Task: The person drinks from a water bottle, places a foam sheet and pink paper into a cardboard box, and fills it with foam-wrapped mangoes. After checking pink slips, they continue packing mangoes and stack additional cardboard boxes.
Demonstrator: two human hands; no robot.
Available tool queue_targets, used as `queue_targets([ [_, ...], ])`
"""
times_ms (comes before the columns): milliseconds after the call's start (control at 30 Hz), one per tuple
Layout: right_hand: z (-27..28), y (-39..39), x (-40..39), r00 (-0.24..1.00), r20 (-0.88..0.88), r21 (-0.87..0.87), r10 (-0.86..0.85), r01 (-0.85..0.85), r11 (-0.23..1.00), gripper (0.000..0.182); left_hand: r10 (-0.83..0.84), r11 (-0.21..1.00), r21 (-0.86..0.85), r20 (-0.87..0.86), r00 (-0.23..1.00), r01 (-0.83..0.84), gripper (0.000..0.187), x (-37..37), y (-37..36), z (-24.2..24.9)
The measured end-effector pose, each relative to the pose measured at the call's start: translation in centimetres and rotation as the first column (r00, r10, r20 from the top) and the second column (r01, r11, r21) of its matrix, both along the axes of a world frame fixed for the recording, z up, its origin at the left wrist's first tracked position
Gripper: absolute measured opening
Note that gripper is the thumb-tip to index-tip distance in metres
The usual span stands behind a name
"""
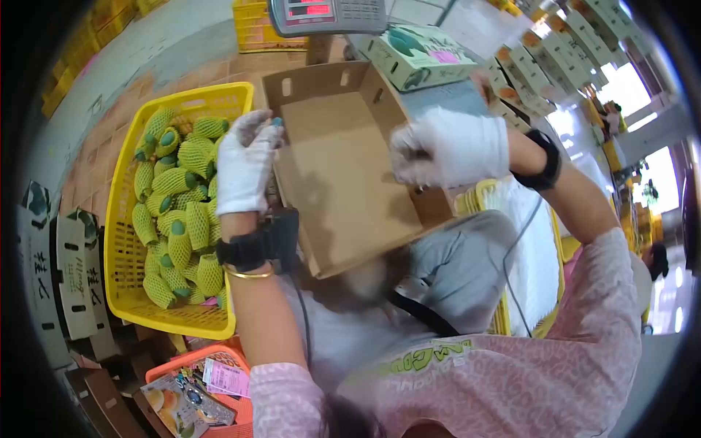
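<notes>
My left hand (248, 162), in a white glove, is at the left edge of an open cardboard box (343, 160). Its fingers are curled together, and whether they grip anything is hidden. Over the box's right side is my right hand (451, 148), also gloved, slightly blurred, with its fingers curled in. The box has nothing in it and sits tilted in front of my lap. Left of it, a yellow basket (244, 96) holds several green fruits (175, 180) in yellow-green foam nets.
A scale (328, 16) with a red display stands beyond the box, beside a printed green carton (420, 55). An orange basket (241, 409) with cards and labels is at the lower left. White foam material (533, 248) lies in a yellow crate on the right.
</notes>
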State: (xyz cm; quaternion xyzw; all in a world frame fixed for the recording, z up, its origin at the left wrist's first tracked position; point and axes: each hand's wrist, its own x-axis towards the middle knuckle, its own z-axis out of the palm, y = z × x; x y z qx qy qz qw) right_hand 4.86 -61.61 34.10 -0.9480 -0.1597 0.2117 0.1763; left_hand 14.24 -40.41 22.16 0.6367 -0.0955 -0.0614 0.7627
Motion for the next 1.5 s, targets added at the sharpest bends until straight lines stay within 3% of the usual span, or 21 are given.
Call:
queue_targets([
  [67,0.7,-0.2,-5.1,0.988,0.037,0.069,0.152,-0.154,0.986,0.008,-0.013,1.0,-0.001,-0.031,0.999,0.013,0.03,0.1,-0.6,0.2],
  [100,1.2,0.7,-7.4,0.994,-0.092,0.014,0.058,-0.057,0.998,0.008,-0.008,0.999,0.043,0.018,1.0,0.008,0.032,0.3,-0.9,-0.1],
  [167,-3.3,0.0,-11.8,0.996,0.079,0.124,0.035,-0.045,0.991,0.011,-0.083,0.987,0.141,0.003,0.997,0.082,0.031,0.4,-1.2,0.0],
  [200,-5.4,-0.3,-13.7,0.988,0.1,-0.029,0.118,-0.116,0.993,0.015,-0.079,0.99,0.116,0.007,0.997,0.077,0.03,0.8,-1.5,-1.0],
  [233,-5.6,0.8,-15.1,0.997,-0.073,-0.222,0.013,-0.029,0.974,0.017,-0.136,0.983,0.119,-0.036,0.99,0.14,0.031,1.0,-1.0,-1.2],
  [367,-5.4,-5.3,-22.5,0.919,0.099,-0.012,-0.382,0.385,0.923,0.024,-0.133,0.964,0.224,-0.049,0.99,0.141,0.03,2.5,0.2,-2.9],
  [467,-6.1,-12.5,-27.6,0.484,0.291,-0.253,-0.825,0.871,0.422,0.017,-0.107,0.973,0.198,-0.051,0.993,0.116,0.029,2.8,0.5,-3.2],
  [567,-8.7,-17.9,-30.8,0.361,0.314,-0.385,-0.878,0.894,0.23,0.028,-0.099,0.969,0.226,-0.024,0.995,0.102,0.027,3.5,0.6,-3.5],
  [700,-14.5,-21.0,-32.8,0.307,0.309,-0.16,-0.9,0.95,0.269,0.033,-0.13,0.962,0.236,-0.048,0.99,0.138,0.026,3.2,-0.3,-3.3],
  [767,-15.7,-21.3,-32.9,0.144,0.074,-0.133,-0.987,0.982,0.133,0.029,-0.157,0.957,0.241,-0.047,0.987,0.163,0.026,3.2,-0.4,-3.7],
  [1000,-14.7,-21.9,-36.3,-0.47,0.085,0.367,-0.879,0.835,-0.411,0.026,-0.131,0.961,0.239,-0.058,0.99,0.141,0.026,2.9,-0.6,-3.3],
  [1033,-14.8,-22.0,-36.7,-0.473,0.089,0.367,-0.877,0.834,-0.412,0.026,-0.131,0.961,0.238,-0.065,0.989,0.143,0.026,3.0,-0.5,-3.4],
  [1100,-14.8,-22.0,-36.9,-0.404,0.455,0.348,-0.794,0.901,-0.259,0.029,-0.155,0.958,0.238,-0.05,0.987,0.163,0.026,3.3,-0.5,-3.9],
  [1167,-13.4,-21.7,-36.5,-0.46,0.391,0.409,-0.797,0.863,-0.297,0.031,-0.167,0.938,0.297,-0.055,0.984,0.176,0.026,2.9,-0.9,-3.5],
  [1233,-12.7,-20.7,-36.2,-0.099,0.272,0.257,-0.957,0.966,-0.027,0.026,-0.174,0.943,0.278,-0.051,0.983,0.182,0.025,2.9,-1.0,-3.7],
  [1267,-10.5,-20.3,-35.4,0.021,0.146,-0.105,-0.989,0.994,0.005,0.033,-0.18,0.948,0.258,-0.048,0.982,0.187,0.025,3.0,-1.0,-3.8],
  [1300,-11.1,-21.2,-35.9,0.019,0.146,-0.101,-0.989,0.995,0.004,0.033,-0.181,0.948,0.258,-0.044,0.982,0.186,0.025,3.1,-1.0,-3.9],
  [1367,-12.9,-23.6,-37.0,-0.413,-0.055,0.579,-0.909,0.728,-0.366,0.035,-0.177,0.947,0.257,-0.074,0.981,0.19,0.025,3.3,-0.8,-4.1],
  [1400,-11.6,-22.5,-36.1,-0.316,-0.003,0.129,-0.949,0.941,-0.314,0.033,-0.198,0.939,0.273,-0.074,0.977,0.211,0.025,3.3,-0.7,-4.0],
  [1433,-12.8,-23.4,-37.2,-0.057,0.128,-0.089,-0.99,0.994,-0.069,0.031,-0.202,0.937,0.275,-0.072,0.977,0.214,0.025,3.3,-0.6,-4.0],
  [1500,-12.0,-23.9,-36.5,-0.318,0.679,0.285,-0.661,0.945,-0.162,0.03,-0.182,0.941,0.277,-0.067,0.981,0.193,0.024,3.3,-0.5,-4.0],
])
